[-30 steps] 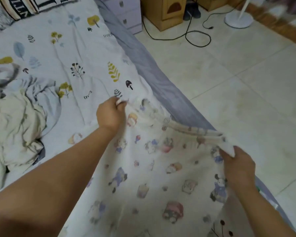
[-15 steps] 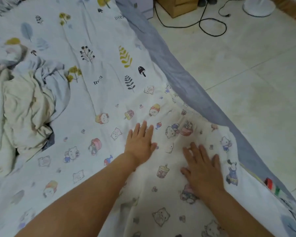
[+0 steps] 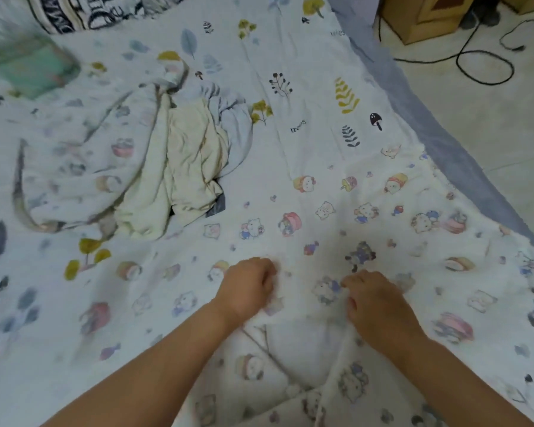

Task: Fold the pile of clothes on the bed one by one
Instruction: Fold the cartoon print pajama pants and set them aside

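Fingers of both hands are curled down into the cartoon-print garment (image 3: 346, 217), which lies spread flat on the bed sheet (image 3: 309, 97). In the head view, the left hand (image 3: 247, 286) bunches a fold of the cloth under its knuckles; the right hand (image 3: 379, 303), just beside it, seems to pinch the fabric between thumb and fingertips, though motion blur softens the detail. Between the two hands the cloth puckers into a small ridge. Beyond the left fingers and off to their left sits the pile of clothes (image 3: 179, 167), cream and pale blue pieces rumpled together. Farther past it lies a blurred green item (image 3: 31, 66). Beyond the right fingers a black cable (image 3: 481, 61) loops on the tiled floor (image 3: 490, 124).
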Tool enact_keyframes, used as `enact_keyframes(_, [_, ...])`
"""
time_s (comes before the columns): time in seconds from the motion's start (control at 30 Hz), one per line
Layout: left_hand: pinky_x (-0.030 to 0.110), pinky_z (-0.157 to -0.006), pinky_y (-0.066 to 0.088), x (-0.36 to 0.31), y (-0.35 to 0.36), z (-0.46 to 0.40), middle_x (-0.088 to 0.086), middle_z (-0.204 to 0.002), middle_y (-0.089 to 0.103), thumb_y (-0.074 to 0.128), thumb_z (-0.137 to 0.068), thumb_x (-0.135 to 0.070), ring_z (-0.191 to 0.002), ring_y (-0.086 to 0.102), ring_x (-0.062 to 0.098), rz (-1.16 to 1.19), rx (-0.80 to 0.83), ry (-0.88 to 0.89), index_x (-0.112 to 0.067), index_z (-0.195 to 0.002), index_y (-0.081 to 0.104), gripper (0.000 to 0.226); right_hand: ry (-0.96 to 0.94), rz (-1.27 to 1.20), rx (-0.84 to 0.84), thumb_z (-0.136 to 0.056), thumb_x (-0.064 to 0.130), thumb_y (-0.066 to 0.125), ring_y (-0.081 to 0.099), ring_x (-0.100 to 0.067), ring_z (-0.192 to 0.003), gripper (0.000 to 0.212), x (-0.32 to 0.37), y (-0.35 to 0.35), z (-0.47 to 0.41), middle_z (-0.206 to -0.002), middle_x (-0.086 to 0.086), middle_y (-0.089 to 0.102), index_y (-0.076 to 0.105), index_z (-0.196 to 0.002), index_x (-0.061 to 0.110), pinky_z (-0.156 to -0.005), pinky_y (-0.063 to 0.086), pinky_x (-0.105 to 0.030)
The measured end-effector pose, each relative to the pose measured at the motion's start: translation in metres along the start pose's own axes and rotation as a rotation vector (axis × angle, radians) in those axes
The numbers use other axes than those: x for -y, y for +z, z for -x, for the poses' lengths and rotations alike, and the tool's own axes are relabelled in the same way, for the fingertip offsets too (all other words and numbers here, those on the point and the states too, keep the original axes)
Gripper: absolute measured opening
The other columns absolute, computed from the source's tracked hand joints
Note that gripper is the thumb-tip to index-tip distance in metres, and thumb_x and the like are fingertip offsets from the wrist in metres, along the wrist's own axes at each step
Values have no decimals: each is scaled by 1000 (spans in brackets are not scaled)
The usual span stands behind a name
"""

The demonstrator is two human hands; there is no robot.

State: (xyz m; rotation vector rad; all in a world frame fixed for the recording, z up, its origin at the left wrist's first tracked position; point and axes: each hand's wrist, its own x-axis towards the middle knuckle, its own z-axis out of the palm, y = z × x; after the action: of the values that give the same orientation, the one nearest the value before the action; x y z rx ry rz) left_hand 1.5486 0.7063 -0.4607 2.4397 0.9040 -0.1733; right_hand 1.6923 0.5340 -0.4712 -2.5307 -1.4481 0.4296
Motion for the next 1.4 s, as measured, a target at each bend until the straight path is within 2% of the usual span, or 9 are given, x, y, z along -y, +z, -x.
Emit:
enact_keyframes(0.27, [44, -58, 49, 169, -41, 99, 24, -85, 63, 56, -65, -10, -71, 61, 43, -266, -144, -381, 2, -83, 66, 24, -121, 167, 63, -42, 22, 91, 69, -36, -81, 65, 120, 57, 1, -98, -19, 69, 68, -101, 7, -59, 56, -42])
enact_keyframes(0.4, [53, -90, 41, 227, -56, 130, 29, -132, 44, 52, -87, -17, -117, 45, 45, -203, -304, -592, -1, -117, 53, 34, -177, 271, 73, -76, 30, 60, 64, -38, -104, 55, 155, 80, -6, -122, -20, 61, 49, -126, 12, -75, 54, -48])
enact_keyframes(0.5, [45, -111, 21, 261, -63, 136, 21, -153, 15, 48, -94, -27, -141, 16, 34, 76, -359, -745, -2, -143, 24, 60, -208, 362, 273, -50, 25, 88, 67, -39, -94, 65, 160, 88, -10, -110, -19, 67, 68, -110, 9, -67, 55, -50])
enact_keyframes(0.63, [33, -114, 11, 295, -69, 128, 15, -156, 11, 36, -99, -16, -145, 9, 25, 299, -361, -694, -3, -147, 15, 55, -252, 396, 274, -40, 8, 90, 64, -25, -56, 46, 157, 76, -16, -73, -7, 68, 67, -80, 12, -41, 50, -34])
enact_keyframes(0.73, [38, -112, 20, 310, -73, 114, 12, -157, -1, 42, -91, -5, -142, 16, 32, 215, -258, -573, -15, -150, 6, 69, -231, 464, 333, -90, 29, 50, 63, -14, -88, 7, 166, 49, -20, -96, 7, 64, 55, -96, 31, -65, 44, -26])
enact_keyframes(0.93, [41, -115, 18, 325, -78, 79, 9, -156, 11, 66, -79, -46, -143, 12, 28, 68, 37, -251, -17, -138, 43, 69, -82, 382, 623, -88, 65, 30, 58, -9, -93, 32, 186, 33, -51, -90, 12, 54, 42, -80, 37, -76, 47, -22])
enact_keyframes(1.07, [33, -102, 34, 305, -94, 73, 9, -122, 57, 54, -86, -34, -117, 49, 22, 235, 36, -119, -2, -89, 66, 34, -142, 318, 310, -94, 23, 41, 56, -24, -103, 25, 225, 44, -93, -109, -5, 58, 54, -113, 16, -79, 47, -32])
enact_keyframes(1.17, [32, -69, 44, 293, -111, 83, 12, -67, 43, 54, -87, -14, -63, 48, 18, 587, 40, -175, 0, -65, 47, 27, -164, 250, 156, -91, 12, 44, 44, -31, -117, 42, 252, 66, -126, -130, -13, 46, 42, -133, 9, -90, 42, -38])
enact_keyframes(1.4, [16, -43, 34, 318, -168, 107, -6, -45, 48, 67, -84, -16, -44, 45, 8, 669, -77, -310, -13, -69, 47, 25, -52, 357, 259, -95, 27, 39, 18, -26, -139, 42, 276, 102, -191, -147, -11, 29, 41, -134, 13, -111, 14, -52])
